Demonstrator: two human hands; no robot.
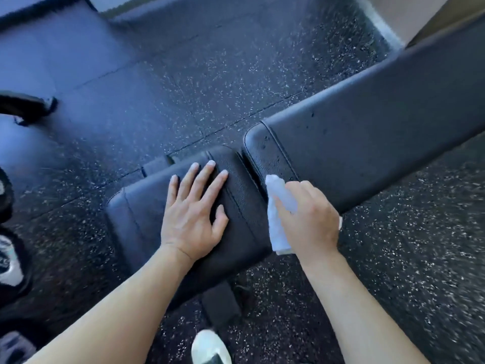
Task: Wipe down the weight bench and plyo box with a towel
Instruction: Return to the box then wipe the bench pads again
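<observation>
- White shoe toe (pixel 210 346): bottom edge of view, on dark rubber floor flecked with white (pixel 393 271).
- Black bench frame foot (pixel 220 303): on the floor just beyond the shoe, under the seat pad.
- Left hand (pixel 195 208): flat, palm down, fingers straight and spread, resting on short black padded vinyl seat pad of weight bench (pixel 136 214); nothing held.
- Right hand (pixel 309 219): fingers curled round a folded white towel (pixel 278 203), pinching it against the palm; towel protruding past the knuckles toward the gap and below the heel of the hand.
- Towel position: at the near edge of the bench, over the gap between seat pad and back pad, just right of the left hand, apart from it.
- Long black padded vinyl back pad (pixel 380 132): extending from the gap up to the right; small dark specks near its lower end.
- Dark blurred gym equipment (pixel 26 106): left edge, kind not discernible.
- Smooth dark mat (pixel 52 46): far upper left.
</observation>
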